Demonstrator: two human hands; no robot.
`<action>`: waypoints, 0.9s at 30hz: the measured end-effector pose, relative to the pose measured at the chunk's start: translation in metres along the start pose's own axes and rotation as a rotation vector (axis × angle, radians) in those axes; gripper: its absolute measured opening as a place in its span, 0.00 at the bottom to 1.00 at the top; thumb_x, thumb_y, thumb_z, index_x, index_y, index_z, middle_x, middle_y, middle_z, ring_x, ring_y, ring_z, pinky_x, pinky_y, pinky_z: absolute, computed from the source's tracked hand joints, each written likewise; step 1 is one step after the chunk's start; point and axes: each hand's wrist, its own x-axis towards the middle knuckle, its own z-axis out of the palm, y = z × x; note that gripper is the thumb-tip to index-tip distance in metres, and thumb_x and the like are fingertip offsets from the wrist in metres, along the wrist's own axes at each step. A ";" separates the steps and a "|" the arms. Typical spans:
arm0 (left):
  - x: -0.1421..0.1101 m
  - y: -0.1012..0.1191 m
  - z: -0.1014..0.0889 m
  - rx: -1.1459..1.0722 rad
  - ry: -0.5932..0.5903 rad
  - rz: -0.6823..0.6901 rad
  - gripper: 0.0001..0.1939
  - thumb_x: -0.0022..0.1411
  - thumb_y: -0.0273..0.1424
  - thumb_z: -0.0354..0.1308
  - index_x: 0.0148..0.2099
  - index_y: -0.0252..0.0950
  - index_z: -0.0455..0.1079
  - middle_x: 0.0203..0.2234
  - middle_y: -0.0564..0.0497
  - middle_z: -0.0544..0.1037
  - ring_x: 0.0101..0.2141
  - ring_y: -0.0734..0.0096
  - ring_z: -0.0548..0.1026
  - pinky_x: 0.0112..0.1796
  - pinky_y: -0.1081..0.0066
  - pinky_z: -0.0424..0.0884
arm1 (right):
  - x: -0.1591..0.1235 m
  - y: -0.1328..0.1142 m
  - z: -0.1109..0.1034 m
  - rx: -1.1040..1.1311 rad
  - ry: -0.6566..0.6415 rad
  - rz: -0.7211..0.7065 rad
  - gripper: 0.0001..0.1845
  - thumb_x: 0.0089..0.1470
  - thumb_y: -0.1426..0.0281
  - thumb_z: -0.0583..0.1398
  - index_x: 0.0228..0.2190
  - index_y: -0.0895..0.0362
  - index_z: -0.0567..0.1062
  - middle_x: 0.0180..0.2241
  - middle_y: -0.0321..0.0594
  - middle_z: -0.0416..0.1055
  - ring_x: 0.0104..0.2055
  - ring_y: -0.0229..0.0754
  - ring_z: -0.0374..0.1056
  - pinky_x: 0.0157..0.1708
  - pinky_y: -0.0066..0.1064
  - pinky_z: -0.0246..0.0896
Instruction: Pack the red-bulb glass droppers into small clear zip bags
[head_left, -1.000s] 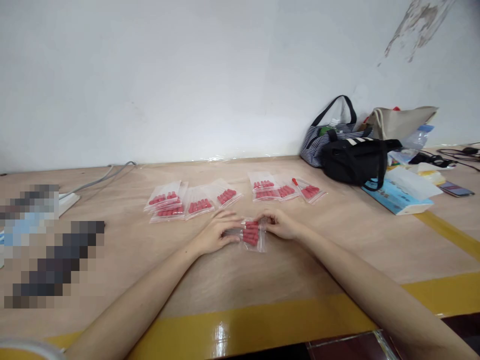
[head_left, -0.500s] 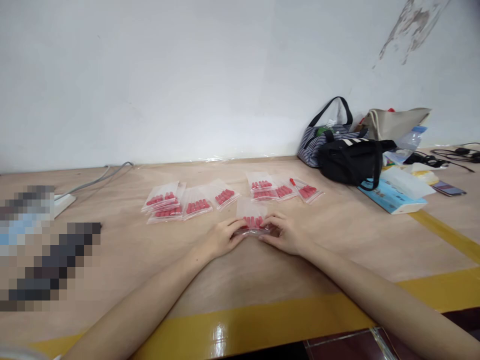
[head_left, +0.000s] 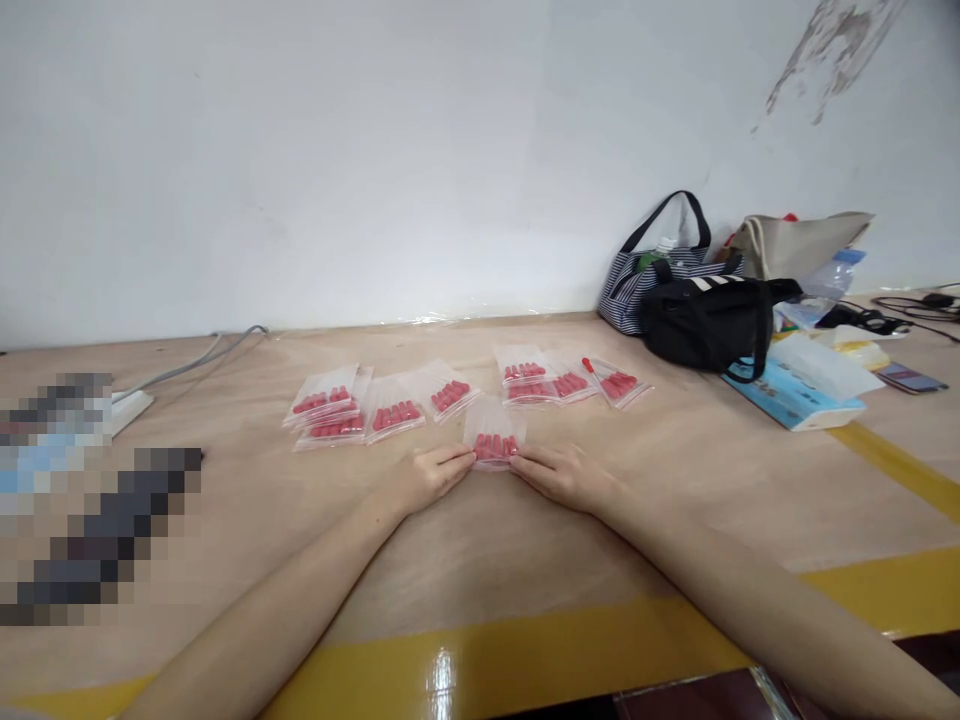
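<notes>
A small clear zip bag (head_left: 495, 415) lies flat on the table in front of me, its zip edge towards me. Inside it several red tube-like pieces (head_left: 496, 446) sit in a row. My left hand (head_left: 435, 474) pinches the bag's near left corner, fingers pressed together. At the near right corner my right hand (head_left: 566, 474) grips the bag the same way. Beyond the hands, similar filled bags (head_left: 395, 412) lie in a group to the left, partly overlapping. Another group of filled bags (head_left: 525, 375) lies to the right, with a loose red piece (head_left: 588, 366) on the rightmost bag.
At the back right stand a striped bag (head_left: 622, 290) and a black bag (head_left: 701, 325), beside a blue packet (head_left: 795, 395) and a phone (head_left: 911, 377). A grey cable (head_left: 217, 350) runs along the left. Yellow tape (head_left: 510, 650) lines the table's front edge.
Both hands have shifted from bunched fingers over the bag's near edge to straighter fingers at its two corners. The bag lies flatter, slightly left, with its red pieces more exposed.
</notes>
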 end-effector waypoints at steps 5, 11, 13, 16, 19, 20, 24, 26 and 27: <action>-0.003 -0.001 -0.001 0.006 -0.067 0.081 0.11 0.62 0.30 0.47 0.38 0.39 0.71 0.33 0.49 0.77 0.31 0.71 0.76 0.34 0.72 0.74 | 0.001 0.000 -0.005 -0.141 -0.039 -0.037 0.17 0.57 0.72 0.46 0.39 0.54 0.73 0.41 0.43 0.72 0.40 0.42 0.69 0.38 0.34 0.66; 0.003 -0.004 0.000 0.124 -0.044 0.105 0.10 0.63 0.28 0.47 0.37 0.37 0.70 0.33 0.48 0.77 0.30 0.70 0.76 0.31 0.72 0.73 | 0.008 0.007 -0.003 -0.296 0.037 -0.124 0.16 0.56 0.77 0.46 0.35 0.59 0.73 0.33 0.46 0.73 0.34 0.41 0.68 0.33 0.32 0.63; 0.005 -0.005 0.001 0.169 -0.017 0.149 0.10 0.63 0.27 0.47 0.37 0.36 0.70 0.32 0.48 0.77 0.29 0.71 0.76 0.29 0.73 0.72 | 0.010 0.007 -0.002 -0.356 0.075 -0.161 0.15 0.55 0.78 0.47 0.32 0.60 0.73 0.29 0.45 0.72 0.30 0.40 0.67 0.31 0.31 0.60; 0.007 -0.005 0.001 0.219 0.076 0.193 0.09 0.63 0.25 0.47 0.35 0.35 0.69 0.29 0.50 0.77 0.27 0.74 0.75 0.28 0.75 0.71 | 0.010 0.008 -0.001 -0.435 0.137 -0.207 0.14 0.54 0.79 0.49 0.27 0.60 0.72 0.24 0.41 0.70 0.26 0.37 0.65 0.29 0.30 0.57; 0.009 -0.004 0.000 0.255 0.164 0.212 0.08 0.62 0.23 0.48 0.36 0.34 0.68 0.30 0.50 0.77 0.27 0.75 0.74 0.28 0.76 0.71 | 0.009 0.009 -0.002 -0.443 0.188 -0.225 0.12 0.54 0.78 0.50 0.26 0.60 0.71 0.23 0.39 0.68 0.26 0.36 0.63 0.29 0.29 0.56; 0.010 -0.003 -0.001 0.259 0.176 0.221 0.07 0.61 0.23 0.49 0.37 0.33 0.68 0.31 0.50 0.77 0.29 0.74 0.74 0.30 0.75 0.71 | 0.008 0.010 -0.002 -0.436 0.198 -0.221 0.11 0.54 0.78 0.50 0.26 0.60 0.71 0.23 0.39 0.68 0.26 0.36 0.63 0.29 0.29 0.55; 0.020 0.007 0.000 0.231 0.207 0.242 0.07 0.59 0.25 0.54 0.41 0.34 0.67 0.35 0.50 0.76 0.37 0.69 0.73 0.39 0.68 0.71 | 0.011 0.005 0.000 -0.411 0.225 -0.212 0.10 0.55 0.76 0.51 0.27 0.59 0.71 0.23 0.39 0.68 0.27 0.35 0.63 0.29 0.28 0.55; 0.026 0.013 0.004 0.205 0.221 0.247 0.06 0.58 0.26 0.54 0.40 0.34 0.67 0.35 0.50 0.76 0.37 0.68 0.73 0.39 0.66 0.71 | 0.016 0.000 0.003 -0.406 0.231 -0.238 0.10 0.55 0.75 0.51 0.27 0.59 0.71 0.23 0.38 0.68 0.27 0.36 0.63 0.28 0.29 0.55; 0.028 0.015 0.006 0.196 0.225 0.249 0.06 0.59 0.25 0.54 0.40 0.34 0.68 0.34 0.49 0.76 0.37 0.68 0.73 0.38 0.67 0.72 | 0.018 -0.002 0.005 -0.404 0.234 -0.251 0.10 0.55 0.75 0.51 0.27 0.59 0.71 0.23 0.39 0.68 0.27 0.36 0.63 0.28 0.29 0.55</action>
